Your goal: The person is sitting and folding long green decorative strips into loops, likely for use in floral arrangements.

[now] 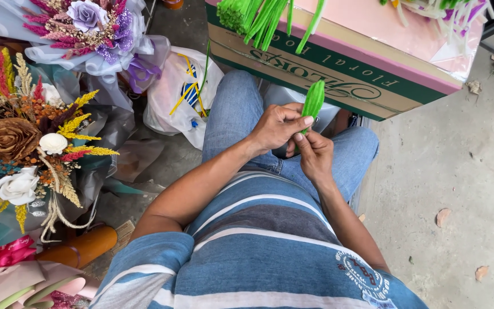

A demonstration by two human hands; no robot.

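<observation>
A green fuzzy leaf shape made of pipe cleaner [314,102] stands upright between my two hands, above my lap in blue jeans. My left hand [277,127] pinches its lower part with thumb and fingers. Just below it, my right hand [314,154] grips the base of the same piece. More green pipe cleaners [258,20] lie in a bunch on the pink top of a cardboard box [327,71] right in front of my knees.
A bouquet of dried and paper flowers [27,146] stands at the left, a purple wrapped bouquet [90,26] behind it. A white plastic bag [181,94] lies by my left knee. An orange tube [84,246] rests lower left. Concrete floor [458,171] lies to the right.
</observation>
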